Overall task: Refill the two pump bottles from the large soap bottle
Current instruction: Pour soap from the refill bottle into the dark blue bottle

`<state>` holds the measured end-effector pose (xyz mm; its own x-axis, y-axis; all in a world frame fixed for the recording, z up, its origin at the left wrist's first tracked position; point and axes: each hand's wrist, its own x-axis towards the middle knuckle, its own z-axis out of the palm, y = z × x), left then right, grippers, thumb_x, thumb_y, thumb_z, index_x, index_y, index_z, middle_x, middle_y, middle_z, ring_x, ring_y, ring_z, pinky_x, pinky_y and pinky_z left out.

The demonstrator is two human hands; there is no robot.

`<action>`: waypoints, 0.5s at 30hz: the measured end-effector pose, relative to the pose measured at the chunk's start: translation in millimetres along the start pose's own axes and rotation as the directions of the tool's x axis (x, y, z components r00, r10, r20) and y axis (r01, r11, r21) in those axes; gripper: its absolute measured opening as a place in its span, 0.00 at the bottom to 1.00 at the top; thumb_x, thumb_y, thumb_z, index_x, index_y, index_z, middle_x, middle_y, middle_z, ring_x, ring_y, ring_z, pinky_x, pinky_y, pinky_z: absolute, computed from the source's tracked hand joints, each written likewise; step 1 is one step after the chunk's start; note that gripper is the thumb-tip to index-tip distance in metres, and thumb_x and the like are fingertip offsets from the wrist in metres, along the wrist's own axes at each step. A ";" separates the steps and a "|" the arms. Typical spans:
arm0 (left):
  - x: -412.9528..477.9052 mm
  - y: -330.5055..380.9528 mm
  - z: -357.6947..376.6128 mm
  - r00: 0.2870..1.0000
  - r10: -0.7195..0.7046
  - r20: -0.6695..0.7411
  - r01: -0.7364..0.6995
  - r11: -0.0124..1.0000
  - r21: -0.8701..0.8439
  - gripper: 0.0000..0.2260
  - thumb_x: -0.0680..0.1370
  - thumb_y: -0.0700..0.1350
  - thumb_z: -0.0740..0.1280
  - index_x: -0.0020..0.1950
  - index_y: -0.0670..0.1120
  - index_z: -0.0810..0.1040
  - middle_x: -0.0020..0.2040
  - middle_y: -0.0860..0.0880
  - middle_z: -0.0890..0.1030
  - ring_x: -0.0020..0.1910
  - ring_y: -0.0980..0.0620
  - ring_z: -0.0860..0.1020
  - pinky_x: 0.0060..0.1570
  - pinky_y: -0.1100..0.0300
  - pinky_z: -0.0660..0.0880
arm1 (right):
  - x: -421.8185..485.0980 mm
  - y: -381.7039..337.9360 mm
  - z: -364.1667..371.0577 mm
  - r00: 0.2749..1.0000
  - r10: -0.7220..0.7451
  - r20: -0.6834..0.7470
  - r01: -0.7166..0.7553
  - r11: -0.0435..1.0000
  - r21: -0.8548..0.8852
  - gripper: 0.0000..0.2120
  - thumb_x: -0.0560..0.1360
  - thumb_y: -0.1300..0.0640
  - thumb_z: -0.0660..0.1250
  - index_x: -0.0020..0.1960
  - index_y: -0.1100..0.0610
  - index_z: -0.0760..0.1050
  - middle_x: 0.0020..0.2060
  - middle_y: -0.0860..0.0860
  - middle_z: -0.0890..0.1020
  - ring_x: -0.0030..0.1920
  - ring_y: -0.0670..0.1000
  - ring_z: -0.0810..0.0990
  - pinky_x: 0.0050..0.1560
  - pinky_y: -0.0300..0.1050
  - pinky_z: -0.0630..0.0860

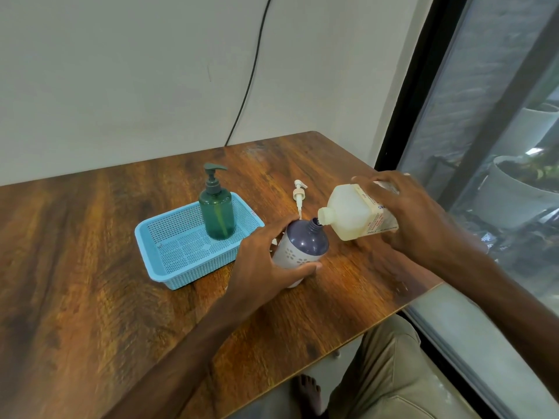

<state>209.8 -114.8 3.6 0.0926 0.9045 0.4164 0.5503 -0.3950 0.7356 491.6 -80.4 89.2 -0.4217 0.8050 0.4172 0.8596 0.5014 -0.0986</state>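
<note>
At frame centre, the left hand [266, 261] grips the open purple bottle [304, 246] standing on the surface [90, 297]. The right hand [408, 219] holds the large soap bottle [354, 211] tipped, spout at the purple bottle's mouth.

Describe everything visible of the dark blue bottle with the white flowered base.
The dark blue plastic bottle has a rounded shoulder and a white lower half with a flower pattern. Its pump is off and its neck is open. It stands on the wooden table, gripped by the left hand. The spout of the large translucent soap bottle meets its neck.
</note>
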 end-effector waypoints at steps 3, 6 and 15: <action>0.6 -0.2 -0.1 1.000 0.002 0.004 -0.002 1.000 -0.004 0.43 0.65 0.72 0.76 0.76 0.56 0.72 0.69 0.59 0.79 0.64 0.58 0.78 0.57 0.56 0.82 | 1.0 -3.4 -2.8 1.000 -0.013 -0.001 0.013 1.000 -0.022 0.43 0.69 0.58 0.78 0.78 0.46 0.62 0.70 0.54 0.70 0.71 0.59 0.66 0.67 0.62 0.70; 0.5 0.2 -0.3 1.000 0.002 0.009 -0.002 1.000 0.004 0.43 0.65 0.73 0.75 0.76 0.56 0.72 0.69 0.59 0.79 0.64 0.58 0.78 0.56 0.56 0.82 | 2.5 -0.3 -1.7 1.000 0.003 0.018 -0.002 0.999 -0.044 0.44 0.70 0.58 0.78 0.79 0.45 0.60 0.71 0.54 0.68 0.72 0.59 0.64 0.69 0.63 0.69; -0.3 2.0 -1.7 1.000 0.017 -0.003 -0.017 1.000 -0.011 0.40 0.65 0.70 0.78 0.74 0.60 0.71 0.68 0.62 0.78 0.64 0.61 0.77 0.57 0.62 0.80 | 7.1 -0.3 -4.5 0.999 -0.031 0.025 0.033 0.997 -0.073 0.42 0.70 0.54 0.77 0.78 0.44 0.60 0.69 0.53 0.70 0.71 0.57 0.66 0.68 0.60 0.69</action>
<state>209.5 -116.2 5.8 0.0992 0.8971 0.4306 0.5393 -0.4122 0.7344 489.6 -76.3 96.3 -0.4551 0.7968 0.3973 0.8640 0.5030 -0.0191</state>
